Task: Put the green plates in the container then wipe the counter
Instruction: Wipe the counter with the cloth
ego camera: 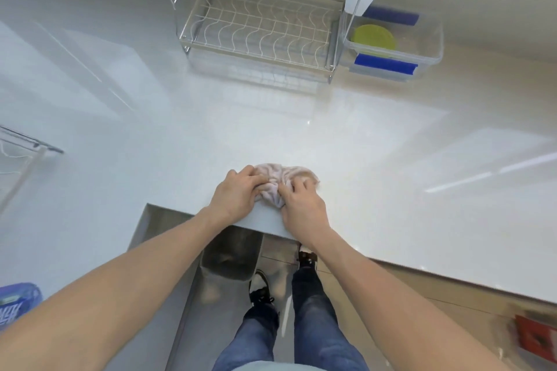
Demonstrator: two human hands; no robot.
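A bunched pale pink cloth [278, 179] lies on the white counter [271, 129] close to its front edge. My left hand [236, 194] grips the cloth's left side and my right hand [303, 205] grips its right side, both pressing it onto the counter. At the back right stands a clear plastic container [428, 39] with blue clips, and green plates [374, 38] lie flat inside it.
A white wire dish rack [259, 30] stands at the back centre, next to the container. Another wire rack's corner [30, 144] shows at the left edge. A blue packet [16, 303] sits at lower left. A red object [535, 337] is at lower right.
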